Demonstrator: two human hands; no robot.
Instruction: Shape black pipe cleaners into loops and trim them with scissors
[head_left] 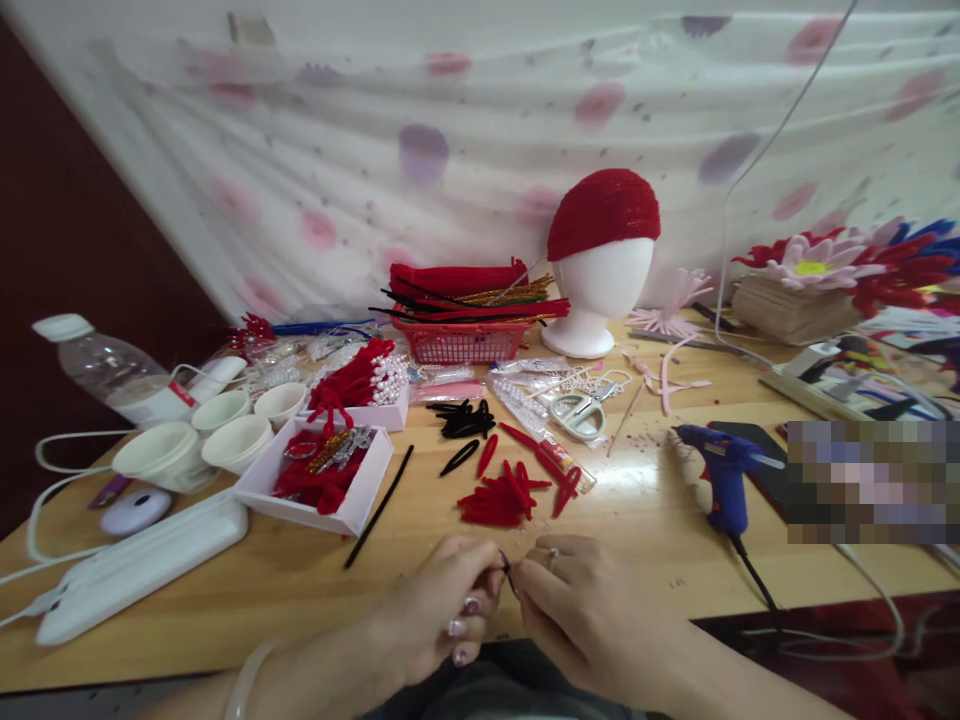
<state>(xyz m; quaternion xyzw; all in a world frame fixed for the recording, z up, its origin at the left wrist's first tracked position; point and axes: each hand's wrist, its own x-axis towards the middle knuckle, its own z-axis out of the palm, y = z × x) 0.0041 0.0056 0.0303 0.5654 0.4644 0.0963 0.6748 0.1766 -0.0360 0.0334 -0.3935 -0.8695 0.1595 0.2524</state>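
Note:
My left hand (pixel 461 595) and my right hand (pixel 574 600) meet at the table's front edge, fingers closed. Pinched between them is a short dark bit of black pipe cleaner (pixel 507 567), mostly hidden by the fingers. Just beyond lies a pile of red pipe-cleaner loops (pixel 499 500). Farther back sit several black pipe-cleaner loops (pixel 461 418), with one single black loop (pixel 459 458) apart from them. A straight black pipe cleaner (pixel 380 505) rests left of the hands.
At left stand a white box (pixel 358 510) of red pieces, paper cups (pixel 161 455), a bottle (pixel 112 370) and a white power strip (pixel 142 570). Behind are a red basket (pixel 465 343), scissors (pixel 577 413) and a foam head (pixel 604 290). A blue glue gun (pixel 724 480) lies right.

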